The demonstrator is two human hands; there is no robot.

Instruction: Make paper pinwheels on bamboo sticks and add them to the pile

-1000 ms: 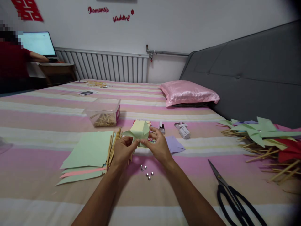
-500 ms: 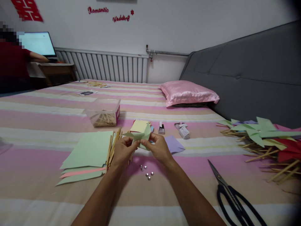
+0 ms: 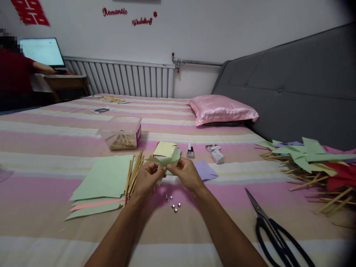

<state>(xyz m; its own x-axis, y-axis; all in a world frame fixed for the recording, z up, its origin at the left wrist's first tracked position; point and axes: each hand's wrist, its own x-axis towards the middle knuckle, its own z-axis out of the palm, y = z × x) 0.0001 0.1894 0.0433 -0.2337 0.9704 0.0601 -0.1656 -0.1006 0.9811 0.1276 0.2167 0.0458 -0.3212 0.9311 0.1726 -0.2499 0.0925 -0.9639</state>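
Observation:
My left hand [image 3: 146,178] and my right hand [image 3: 185,174] pinch a folded light green paper piece [image 3: 167,162] between them, just above the striped bed [image 3: 55,193]. Its flaps are bent toward the middle. Several small silver pins [image 3: 172,202] lie on the bed right below my hands. A bundle of wooden sticks [image 3: 133,173] lies beside my left hand, next to a stack of green and pink paper sheets [image 3: 102,181]. Yellow paper [image 3: 165,149] lies just behind the folded piece.
Black scissors [image 3: 274,231] lie at the lower right. Finished paper pinwheels on sticks [image 3: 308,159] are piled at the right. A clear box of sticks [image 3: 122,132], a purple sheet [image 3: 204,170], a pink pillow [image 3: 222,110] and a grey headboard [image 3: 292,85] lie beyond. A person in red [image 3: 13,74] sits far left at a monitor.
The raised flap of the green paper has been folded down toward the centre, and the piece now sits lower and flatter between my fingers. My hands stay in the same place.

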